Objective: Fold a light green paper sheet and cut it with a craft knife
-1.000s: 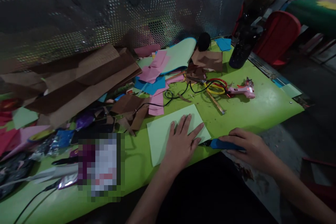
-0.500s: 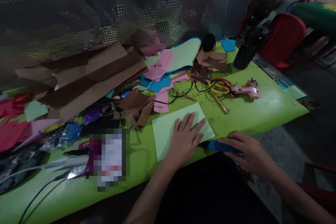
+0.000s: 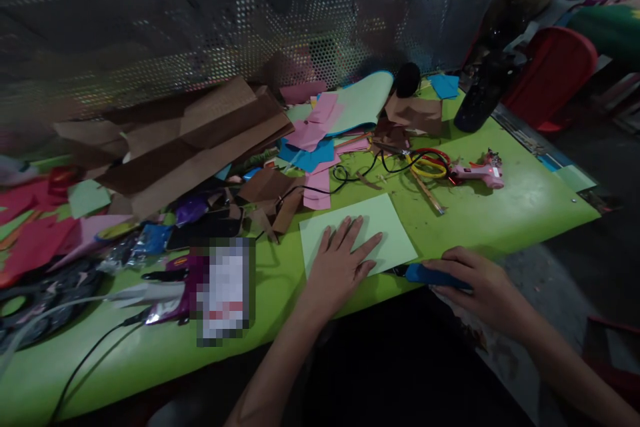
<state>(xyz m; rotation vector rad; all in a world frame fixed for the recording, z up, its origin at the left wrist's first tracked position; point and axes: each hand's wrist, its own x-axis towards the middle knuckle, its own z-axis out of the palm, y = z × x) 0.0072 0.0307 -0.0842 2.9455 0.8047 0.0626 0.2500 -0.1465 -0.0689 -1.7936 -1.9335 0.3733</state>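
A pale green sheet of paper (image 3: 393,230) lies flat near the front edge of the table. My left hand (image 3: 336,270) presses down on it, palm down and fingers spread, covering its lower left part. At the sheet's lower right edge, my right hand (image 3: 477,283) is wrapped round a blue utility knife (image 3: 435,275). Its dark blade end points left, close beside the paper's near edge; I cannot tell whether it touches the paper.
A pink glue gun (image 3: 480,175), yellow-and-red-handled scissors (image 3: 433,163) and a pencil (image 3: 429,193) lie beyond the sheet. A dark bottle (image 3: 480,97) stands at the back right. Folded brown cardboard (image 3: 210,140) and paper scraps fill the left. A black cable (image 3: 305,188) crosses the middle.
My left hand has slid a little left across the sheet. The right hand keeps its grip on the knife near the same edge. The whole view has shifted slightly.
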